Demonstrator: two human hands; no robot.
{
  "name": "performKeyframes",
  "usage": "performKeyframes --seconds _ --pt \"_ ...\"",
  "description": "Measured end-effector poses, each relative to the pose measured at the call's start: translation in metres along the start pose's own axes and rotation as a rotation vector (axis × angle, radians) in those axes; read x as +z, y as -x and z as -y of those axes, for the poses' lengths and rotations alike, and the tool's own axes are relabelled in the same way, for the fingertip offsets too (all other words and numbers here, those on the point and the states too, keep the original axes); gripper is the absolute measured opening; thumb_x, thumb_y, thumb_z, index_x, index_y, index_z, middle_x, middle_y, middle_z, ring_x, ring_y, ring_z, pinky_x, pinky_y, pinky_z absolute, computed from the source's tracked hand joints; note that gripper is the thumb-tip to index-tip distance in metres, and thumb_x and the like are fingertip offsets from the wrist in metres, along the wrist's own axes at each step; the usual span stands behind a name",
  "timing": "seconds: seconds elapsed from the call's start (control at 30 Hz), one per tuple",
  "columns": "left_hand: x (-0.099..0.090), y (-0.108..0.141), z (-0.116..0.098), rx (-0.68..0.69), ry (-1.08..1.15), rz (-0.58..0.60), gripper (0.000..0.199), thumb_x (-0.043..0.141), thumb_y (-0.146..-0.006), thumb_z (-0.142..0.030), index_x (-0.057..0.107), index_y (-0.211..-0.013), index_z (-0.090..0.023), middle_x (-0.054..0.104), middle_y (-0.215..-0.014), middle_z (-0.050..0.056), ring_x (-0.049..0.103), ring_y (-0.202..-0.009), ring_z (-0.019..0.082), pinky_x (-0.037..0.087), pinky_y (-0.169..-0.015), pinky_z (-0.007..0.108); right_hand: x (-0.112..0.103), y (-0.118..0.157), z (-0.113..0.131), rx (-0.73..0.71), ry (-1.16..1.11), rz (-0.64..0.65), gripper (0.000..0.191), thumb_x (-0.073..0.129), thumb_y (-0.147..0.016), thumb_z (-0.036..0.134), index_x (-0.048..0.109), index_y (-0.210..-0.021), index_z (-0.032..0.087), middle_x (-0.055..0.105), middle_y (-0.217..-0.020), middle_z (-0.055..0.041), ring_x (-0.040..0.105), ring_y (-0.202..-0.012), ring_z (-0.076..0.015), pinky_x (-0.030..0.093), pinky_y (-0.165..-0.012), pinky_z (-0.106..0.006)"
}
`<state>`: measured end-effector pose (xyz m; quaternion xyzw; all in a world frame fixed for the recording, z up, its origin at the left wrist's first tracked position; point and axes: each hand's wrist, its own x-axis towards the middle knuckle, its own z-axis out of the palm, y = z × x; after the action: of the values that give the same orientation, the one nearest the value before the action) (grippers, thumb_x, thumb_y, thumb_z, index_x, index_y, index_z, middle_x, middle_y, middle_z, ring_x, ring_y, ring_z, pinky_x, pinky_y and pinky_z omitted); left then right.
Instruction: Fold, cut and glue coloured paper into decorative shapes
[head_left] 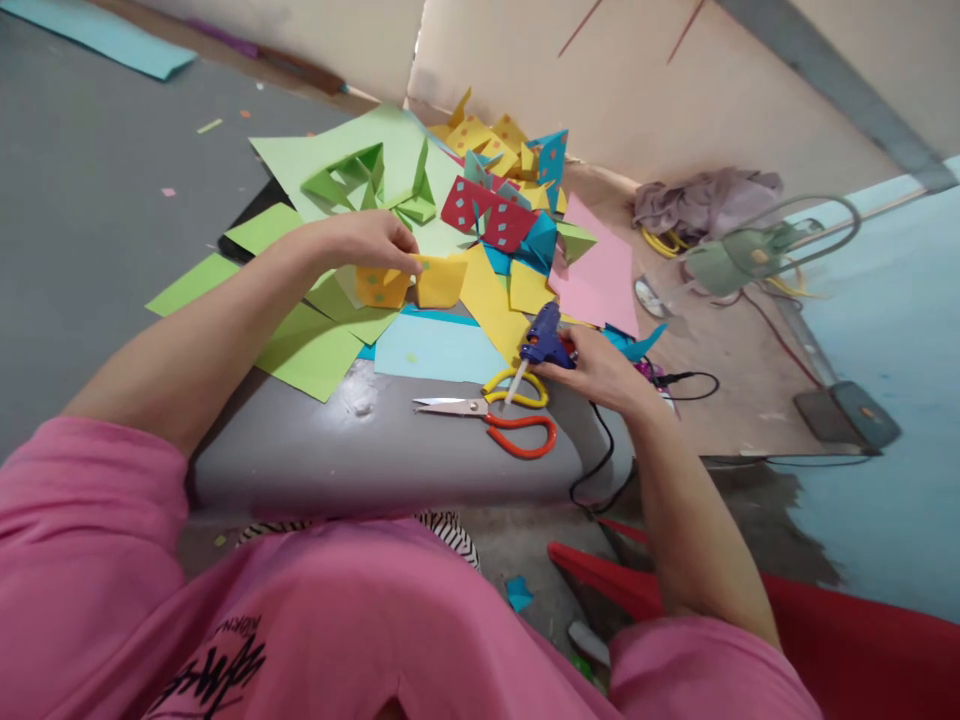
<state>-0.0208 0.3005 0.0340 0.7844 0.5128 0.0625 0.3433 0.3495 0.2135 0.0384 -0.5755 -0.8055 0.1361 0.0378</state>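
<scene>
A folded yellow paper piece with pale squares (441, 281) is pinched between the thumb and fingers of my left hand (373, 240). My right hand (596, 368) is wrapped round a blue glue gun (545, 335), and a whitish glue stick (516, 382) juts from its rear end toward me. Below it lie scissors (521, 436) with one yellow and one red handle, blades slightly apart and pointing left. A light blue paper sheet (442, 347) lies between the scissors and the yellow piece. Green sheets (315, 350) spread beneath my left forearm.
Folded green paper shapes (367, 180) and a heap of red, yellow and blue folded pieces (491, 215) cover the far side. A pink sheet (596, 265) lies right of them. A black cord (600, 460) hangs over the table's front edge. Beyond stands a green metal device (739, 258).
</scene>
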Motion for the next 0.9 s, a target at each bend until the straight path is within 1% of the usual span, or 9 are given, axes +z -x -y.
performKeyframes --seconds 0.1,0.2,0.27,0.3,0.37,0.47,0.57,0.73,0.9 --pt "0.001 -0.001 0.001 -0.007 0.016 -0.010 0.053 0.060 -0.073 -0.057 0.078 -0.110 -0.024 0.073 -0.094 0.003 0.061 -0.088 0.022 0.042 -0.076 0.029 -0.017 0.008 -0.010 0.054 0.182 0.132 0.043 0.073 -0.074 0.062 0.062 -0.079 0.021 0.063 -0.075 -0.0074 0.054 -0.071 -0.0254 0.038 -0.066 -0.036" --pt "0.001 0.000 0.000 -0.021 0.004 -0.019 0.051 0.061 -0.073 -0.056 0.078 -0.109 -0.025 0.073 -0.093 0.002 0.061 -0.087 0.021 0.042 -0.076 0.029 -0.022 0.009 0.017 -0.014 0.240 -0.002 0.035 0.069 -0.082 0.055 0.069 -0.086 0.020 0.068 -0.088 -0.0135 0.059 -0.088 -0.0319 0.042 -0.080 -0.043" --pt "0.001 0.000 0.000 -0.021 -0.007 -0.028 0.050 0.061 -0.073 -0.056 0.078 -0.108 -0.025 0.073 -0.093 0.002 0.060 -0.086 0.020 0.041 -0.074 0.029 -0.011 0.002 0.054 -0.122 0.104 -0.093 0.024 0.061 -0.093 0.043 0.070 -0.089 0.021 0.069 -0.093 -0.0125 0.059 -0.094 -0.0294 0.042 -0.086 -0.042" --pt "0.002 -0.001 0.000 -0.016 -0.012 -0.033 0.050 0.061 -0.073 -0.056 0.078 -0.108 -0.025 0.072 -0.092 0.002 0.060 -0.085 0.020 0.041 -0.073 0.029 -0.001 -0.003 0.076 -0.180 0.002 -0.083 0.021 0.059 -0.095 0.038 0.070 -0.088 0.021 0.069 -0.093 -0.0105 0.060 -0.093 -0.0267 0.042 -0.086 -0.039" --pt "0.002 -0.001 0.001 -0.002 -0.022 -0.036 0.051 0.060 -0.073 -0.057 0.078 -0.109 -0.026 0.072 -0.090 0.002 0.059 -0.085 0.020 0.040 -0.073 0.028 0.022 -0.015 0.114 -0.296 -0.130 0.042 0.014 0.062 -0.095 0.031 0.070 -0.091 0.021 0.069 -0.095 -0.0081 0.060 -0.093 -0.0231 0.042 -0.085 -0.034" --pt "0.002 -0.003 0.003 0.006 -0.025 -0.021 0.054 0.059 -0.074 -0.057 0.077 -0.114 -0.026 0.072 -0.092 0.002 0.060 -0.090 0.022 0.040 -0.075 0.029 0.053 -0.029 0.148 -0.290 -0.163 0.060 0.009 0.064 -0.093 0.026 0.069 -0.095 0.020 0.067 -0.096 -0.0074 0.058 -0.092 -0.0217 0.041 -0.083 -0.032" --pt "0.002 -0.003 0.003 0.003 -0.013 -0.005 0.055 0.058 -0.075 -0.056 0.076 -0.117 -0.027 0.073 -0.096 0.002 0.060 -0.095 0.024 0.040 -0.077 0.030 0.064 -0.032 0.155 -0.237 -0.172 0.063 0.006 0.064 -0.092 0.022 0.069 -0.095 0.020 0.064 -0.095 -0.0064 0.057 -0.088 -0.0199 0.040 -0.079 -0.030" --pt "0.002 -0.003 0.001 -0.021 0.002 -0.010 0.053 0.060 -0.074 -0.053 0.077 -0.115 -0.025 0.072 -0.096 0.003 0.061 -0.093 0.025 0.041 -0.077 0.031 0.059 -0.034 0.154 -0.167 -0.217 0.123 0.006 0.063 -0.090 0.018 0.064 -0.083 0.019 0.062 -0.086 -0.0034 0.054 -0.077 -0.0158 0.038 -0.073 -0.028" --pt "0.001 -0.001 -0.003 -0.013 0.011 0.002 0.051 0.061 -0.073 -0.052 0.078 -0.111 -0.023 0.072 -0.094 0.005 0.062 -0.091 0.024 0.042 -0.075 0.031 0.055 -0.036 0.152 -0.128 -0.306 0.138 0.008 0.062 -0.087 0.021 0.059 -0.079 0.019 0.061 -0.080 -0.0004 0.051 -0.071 -0.0137 0.037 -0.070 -0.028"
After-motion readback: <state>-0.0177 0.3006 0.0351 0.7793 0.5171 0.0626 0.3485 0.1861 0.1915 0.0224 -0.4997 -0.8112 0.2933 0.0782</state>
